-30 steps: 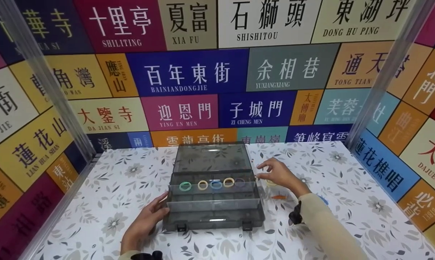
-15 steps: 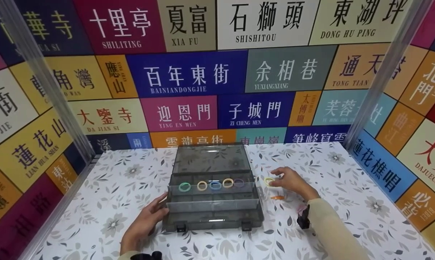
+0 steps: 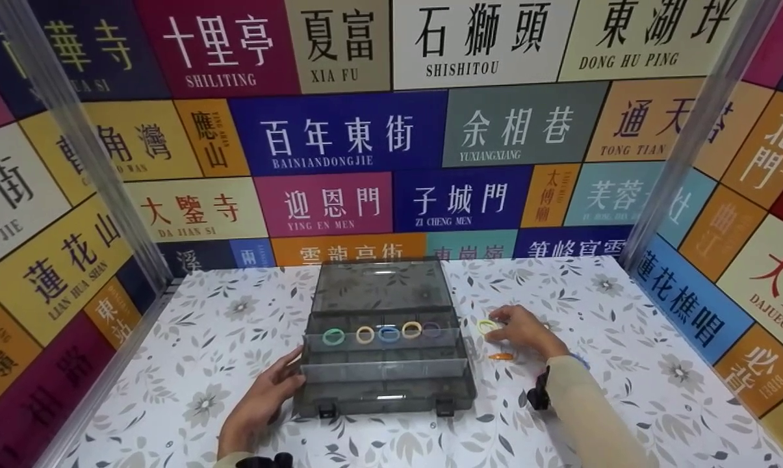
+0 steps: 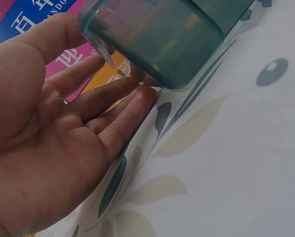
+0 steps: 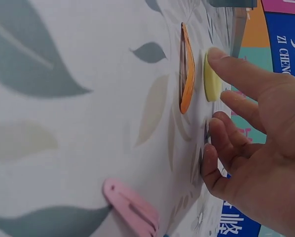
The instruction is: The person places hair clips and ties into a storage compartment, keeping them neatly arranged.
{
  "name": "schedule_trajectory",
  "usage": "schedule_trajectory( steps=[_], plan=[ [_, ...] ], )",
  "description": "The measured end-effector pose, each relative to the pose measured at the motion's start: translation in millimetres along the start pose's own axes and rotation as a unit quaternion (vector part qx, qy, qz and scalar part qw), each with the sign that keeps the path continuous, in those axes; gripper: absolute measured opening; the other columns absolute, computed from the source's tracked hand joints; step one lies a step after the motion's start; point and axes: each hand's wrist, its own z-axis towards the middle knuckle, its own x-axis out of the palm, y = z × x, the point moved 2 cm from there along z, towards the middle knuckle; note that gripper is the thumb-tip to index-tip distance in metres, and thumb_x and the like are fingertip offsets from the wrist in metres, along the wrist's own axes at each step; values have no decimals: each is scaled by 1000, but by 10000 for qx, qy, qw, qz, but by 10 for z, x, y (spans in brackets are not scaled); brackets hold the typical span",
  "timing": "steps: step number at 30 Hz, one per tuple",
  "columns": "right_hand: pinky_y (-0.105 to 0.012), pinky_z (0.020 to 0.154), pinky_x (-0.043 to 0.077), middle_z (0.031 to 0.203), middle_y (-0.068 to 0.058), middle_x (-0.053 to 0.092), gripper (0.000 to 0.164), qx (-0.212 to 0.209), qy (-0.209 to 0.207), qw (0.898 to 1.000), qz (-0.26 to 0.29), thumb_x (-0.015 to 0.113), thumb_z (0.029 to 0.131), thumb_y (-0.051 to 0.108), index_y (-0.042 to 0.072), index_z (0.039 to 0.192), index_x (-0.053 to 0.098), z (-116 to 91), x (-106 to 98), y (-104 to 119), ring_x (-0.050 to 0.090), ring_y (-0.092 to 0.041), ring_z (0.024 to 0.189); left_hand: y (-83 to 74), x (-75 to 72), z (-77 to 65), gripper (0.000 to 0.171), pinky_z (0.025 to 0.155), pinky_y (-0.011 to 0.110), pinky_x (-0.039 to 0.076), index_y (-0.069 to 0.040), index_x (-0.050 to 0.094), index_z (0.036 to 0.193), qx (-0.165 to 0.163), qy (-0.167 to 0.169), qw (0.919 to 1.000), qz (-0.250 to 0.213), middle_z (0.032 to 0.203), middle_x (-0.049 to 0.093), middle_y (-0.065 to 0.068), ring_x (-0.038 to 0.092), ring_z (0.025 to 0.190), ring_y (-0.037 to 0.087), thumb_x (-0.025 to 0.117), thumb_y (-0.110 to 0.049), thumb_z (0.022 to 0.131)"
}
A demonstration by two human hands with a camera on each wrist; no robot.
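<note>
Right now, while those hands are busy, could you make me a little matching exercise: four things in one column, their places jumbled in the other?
Things
1. Left hand
2. Right hand
3. Green ring
4. Orange hair clip

Places
A. Leftmost in the row of rings, as the head view shows it
B. Fingertips at the yellow ring
C. Lying on the floral tabletop
D. At the left side of the translucent compartment box

Right pairs: 1-D, 2-B, 3-A, 4-C.
</note>
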Motion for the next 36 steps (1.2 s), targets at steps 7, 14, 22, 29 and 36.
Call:
schedule_trajectory(
  steps=[7,14,22,29,36],
  plan=[
    [-55,107,47,133,-27,61,38,-31,-68,10000,-40,76,88,14,-2,122,67,30,29,28,55,-45,126,22,-2,23,65,119,56,36,-13,33,158,-71,-109,9999,-60,161,29,26,29,150,44,61,-20,99],
    [-53,102,51,130,-23,62,34,288,-125,9995,52,76,88,15,1,117,68,42,53,38,59,-39,120,8,4,14,64,118,54,38,-13,34,157,-15,-159,9999,22,160,34,26,32,149,43,61,-20,99],
    [-48,93,54,118,-19,66,24,300,-269,9992,-49,75,89,18,3,108,70,48,76,37,62,-31,107,14,6,10,64,119,54,37,-13,35,157,-28,-172,9998,-32,160,34,24,31,149,42,61,-18,99],
    [-47,90,54,120,-22,66,26,209,-377,9991,-53,74,90,18,1,108,69,61,50,65,63,-31,105,24,-3,-6,64,120,55,34,-13,32,158,-7,-27,10000,-59,162,29,25,27,150,44,59,-19,101],
    [-53,94,53,134,-27,56,27,-90,-497,9987,-96,71,92,20,2,112,69,89,-41,245,57,-42,119,31,-19,11,66,122,56,32,-13,30,159,28,76,9999,-142,163,27,24,25,151,43,59,-19,101]
  ],
)
